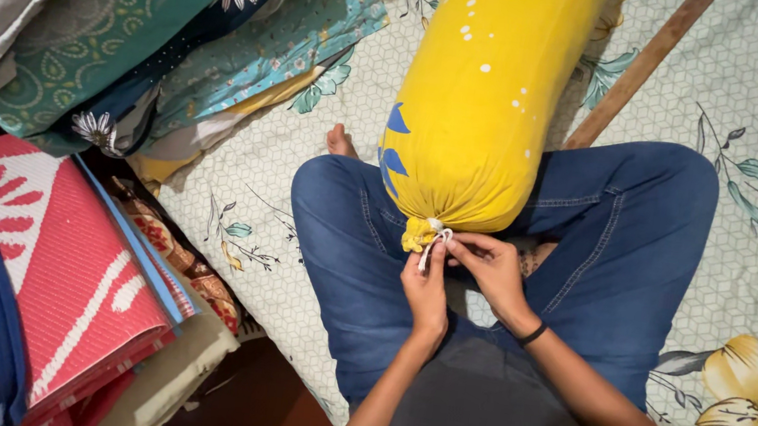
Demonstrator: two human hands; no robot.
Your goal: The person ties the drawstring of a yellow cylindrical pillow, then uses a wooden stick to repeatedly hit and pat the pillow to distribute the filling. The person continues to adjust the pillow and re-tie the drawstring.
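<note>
Pillow: one long yellow pillow (482, 101) lies across the lap of a person sitting cross-legged on a bed. It rests there so its tied end is close to the hands.

Cord: one thin white cord (433, 240) hangs at the bunched end of the pillow cover, right above the hands. It pulls the cloth shut like a bag.

Left hand: the left hand (425, 290) is curled, with its fingers closed in a pinch on the cord from below.

Right hand: the right hand (490, 266) also pinches at the cord, right at the bunched cloth. The two hands touch each other. There may be a knot, but it is too small to see well.

Wristband: one dark band (533, 333) sits on the right wrist.

Bed sheet: one pale sheet with leaves and flowers (756, 246) covers the bed.

Cloth piles: folded cloths (124, 32) are stacked on the left, near a red mat (58, 272). I cannot count them all.

Stick: one wooden stick (638, 71) lies beside the pillow.
</note>
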